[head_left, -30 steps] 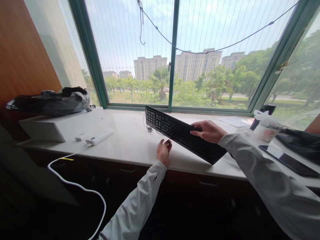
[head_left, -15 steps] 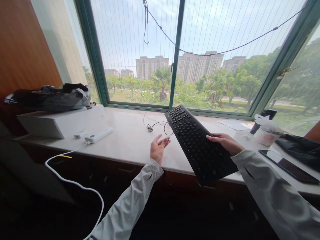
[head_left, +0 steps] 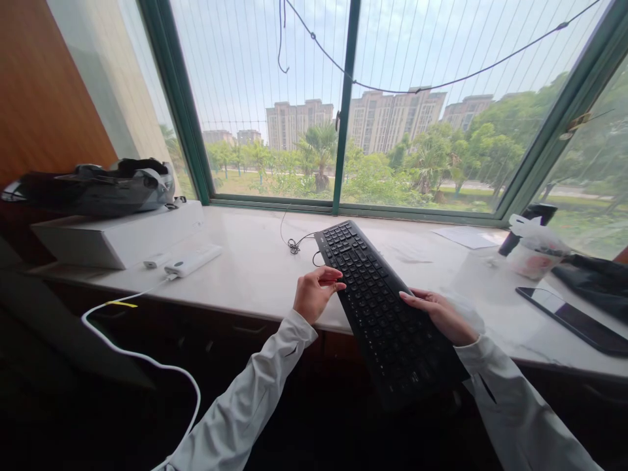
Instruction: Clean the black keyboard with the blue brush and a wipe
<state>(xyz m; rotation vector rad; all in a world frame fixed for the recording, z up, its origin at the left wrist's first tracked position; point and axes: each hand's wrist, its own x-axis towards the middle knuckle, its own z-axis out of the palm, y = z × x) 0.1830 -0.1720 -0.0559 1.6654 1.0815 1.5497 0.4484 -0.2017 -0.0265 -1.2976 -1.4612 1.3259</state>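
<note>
A black keyboard (head_left: 375,291) is held tilted over the sill's front edge, its near end hanging past it. Its right long side is in the grip of my right hand (head_left: 444,315), thumb on top and the other fingers underneath. My left hand (head_left: 318,293) is at the keyboard's left edge, thumb and fingertips drawn together in a pinch; what is between them, if anything, is too small to make out. From the keyboard's far end a thin black cable (head_left: 293,246) runs to a small tangle on the white sill (head_left: 250,261).
On the left, a white box (head_left: 118,235) carries a dark bag-like bundle (head_left: 98,186); a white power bank (head_left: 193,260) with a white cable (head_left: 142,354) lies before it. At right are a phone (head_left: 574,320), a bagged cup (head_left: 534,258) and dark cloth (head_left: 596,281). A window stands behind.
The keyboard has come lower and nearer to me, its near end dropping below the sill edge. My left hand has moved right to the keyboard's left edge, its fingers now pinched.
</note>
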